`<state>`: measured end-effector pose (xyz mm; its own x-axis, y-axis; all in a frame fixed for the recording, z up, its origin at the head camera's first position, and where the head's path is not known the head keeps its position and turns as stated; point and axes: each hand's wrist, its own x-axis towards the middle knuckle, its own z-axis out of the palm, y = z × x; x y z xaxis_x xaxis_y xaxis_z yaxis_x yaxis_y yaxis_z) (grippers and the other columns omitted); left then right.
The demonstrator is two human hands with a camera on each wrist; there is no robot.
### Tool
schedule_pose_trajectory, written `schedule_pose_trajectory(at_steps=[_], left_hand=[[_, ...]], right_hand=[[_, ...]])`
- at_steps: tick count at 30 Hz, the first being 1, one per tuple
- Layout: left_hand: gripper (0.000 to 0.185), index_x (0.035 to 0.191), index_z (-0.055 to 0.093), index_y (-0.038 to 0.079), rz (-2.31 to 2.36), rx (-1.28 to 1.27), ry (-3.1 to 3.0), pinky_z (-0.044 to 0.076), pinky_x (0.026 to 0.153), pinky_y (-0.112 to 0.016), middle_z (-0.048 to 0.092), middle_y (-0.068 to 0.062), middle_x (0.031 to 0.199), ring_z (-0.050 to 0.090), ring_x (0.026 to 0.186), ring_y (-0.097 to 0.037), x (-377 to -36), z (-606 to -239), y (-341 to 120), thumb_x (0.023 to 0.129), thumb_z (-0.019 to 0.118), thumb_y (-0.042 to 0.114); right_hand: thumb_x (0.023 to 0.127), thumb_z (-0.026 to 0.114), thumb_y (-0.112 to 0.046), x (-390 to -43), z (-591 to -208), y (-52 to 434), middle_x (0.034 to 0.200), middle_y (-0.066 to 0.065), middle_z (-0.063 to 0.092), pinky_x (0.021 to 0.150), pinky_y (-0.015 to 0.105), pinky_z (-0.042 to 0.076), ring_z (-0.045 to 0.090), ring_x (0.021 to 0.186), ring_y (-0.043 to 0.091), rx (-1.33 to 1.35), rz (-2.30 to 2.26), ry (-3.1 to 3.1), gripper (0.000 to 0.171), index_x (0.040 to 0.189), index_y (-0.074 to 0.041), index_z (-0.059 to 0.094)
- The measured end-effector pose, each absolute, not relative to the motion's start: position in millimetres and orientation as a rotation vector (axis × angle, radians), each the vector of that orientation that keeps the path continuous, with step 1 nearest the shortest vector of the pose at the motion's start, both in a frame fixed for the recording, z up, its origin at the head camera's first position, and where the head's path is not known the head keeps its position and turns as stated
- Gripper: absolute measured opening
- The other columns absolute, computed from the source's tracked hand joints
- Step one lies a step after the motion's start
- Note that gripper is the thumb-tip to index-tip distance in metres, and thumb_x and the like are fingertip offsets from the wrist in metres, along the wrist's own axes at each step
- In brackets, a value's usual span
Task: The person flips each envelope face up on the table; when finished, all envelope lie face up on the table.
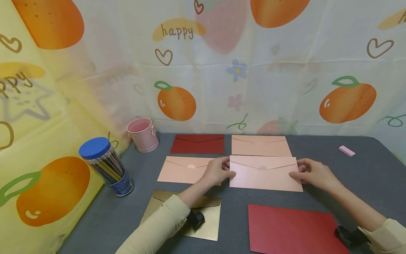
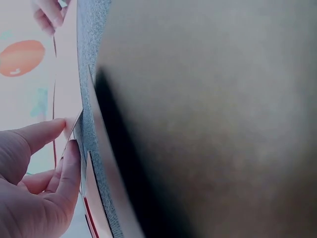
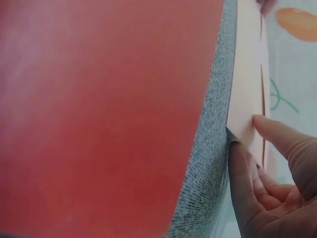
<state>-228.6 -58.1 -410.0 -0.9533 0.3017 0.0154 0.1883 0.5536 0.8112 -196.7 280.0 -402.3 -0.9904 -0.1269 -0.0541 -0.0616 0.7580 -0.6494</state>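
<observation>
Both hands hold a pale pink envelope (image 1: 265, 180) by its short ends, flap side up, close over the table. My left hand (image 1: 216, 171) pinches its left end between thumb and fingers; my right hand (image 1: 315, 173) pinches the right end the same way. In the left wrist view the left thumb lies on top of the envelope (image 2: 67, 84) with fingers beneath. The right wrist view shows the right hand (image 3: 277, 183) at a corner of the envelope (image 3: 246, 74). Behind it lies another pink envelope (image 1: 260, 144), its lower edge overlapped by the held one.
A dark red envelope (image 1: 197, 144) lies at the back left, a pink one (image 1: 177, 173) before it. Nearer lie a gold envelope (image 1: 209, 222) and a large red one (image 1: 285, 229). A pencil tub (image 1: 106, 167), pink bucket (image 1: 144, 135) and pink eraser-like block (image 1: 346, 151) stand around.
</observation>
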Motion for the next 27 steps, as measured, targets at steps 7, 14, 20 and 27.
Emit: schedule_pose_trajectory(at_steps=[7, 14, 20, 27], left_hand=[[0.061, 0.135, 0.054, -0.003, 1.272, 0.472, 2.674, 0.045, 0.048, -0.022, 0.059, -0.009, 0.1, 0.055, 0.08, -0.015, -227.0, -411.4, -57.2, 0.081, 0.079, 0.012], [0.063, 0.134, 0.054, -0.005, 1.171, 0.536, 2.72, 0.045, 0.056, -0.021, 0.058, -0.012, 0.103, 0.055, 0.081, -0.016, -225.0, -410.8, -56.8, 0.08, 0.08, 0.015], [0.067, 0.137, 0.051, -0.005, 1.127, 0.556, 2.738, 0.045, 0.06, -0.022, 0.057, -0.012, 0.104, 0.055, 0.08, -0.015, -226.0, -409.3, -54.7, 0.08, 0.08, 0.017], [0.034, 0.101, 0.064, -0.001, 1.038, 0.587, 2.775, 0.04, 0.058, -0.022, 0.05, -0.006, 0.091, 0.047, 0.073, -0.014, -226.5, -409.2, -50.6, 0.079, 0.081, 0.02]], right_hand=[[0.084, 0.075, -0.039, -197.2, -403.6, 280.3, 0.089, 0.006, 0.063, 0.064, 0.032, 0.052, 0.067, 0.069, 0.014, -0.186, -0.983, 2.873, 0.074, 0.128, 0.014, 0.05], [0.083, 0.076, -0.04, -194.7, -404.6, 279.4, 0.088, 0.003, 0.063, 0.064, 0.032, 0.048, 0.067, 0.066, 0.011, -0.193, -0.911, 2.907, 0.074, 0.128, 0.014, 0.053], [0.083, 0.075, -0.042, -195.2, -402.6, 280.5, 0.083, -0.001, 0.06, 0.063, 0.032, 0.041, 0.064, 0.065, 0.01, -0.202, -0.867, 2.925, 0.076, 0.13, 0.014, 0.052], [0.084, 0.074, -0.042, -194.1, -401.7, 279.0, 0.079, -0.002, 0.058, 0.059, 0.03, 0.037, 0.061, 0.064, 0.011, -0.218, -0.857, 2.926, 0.076, 0.13, 0.014, 0.052]])
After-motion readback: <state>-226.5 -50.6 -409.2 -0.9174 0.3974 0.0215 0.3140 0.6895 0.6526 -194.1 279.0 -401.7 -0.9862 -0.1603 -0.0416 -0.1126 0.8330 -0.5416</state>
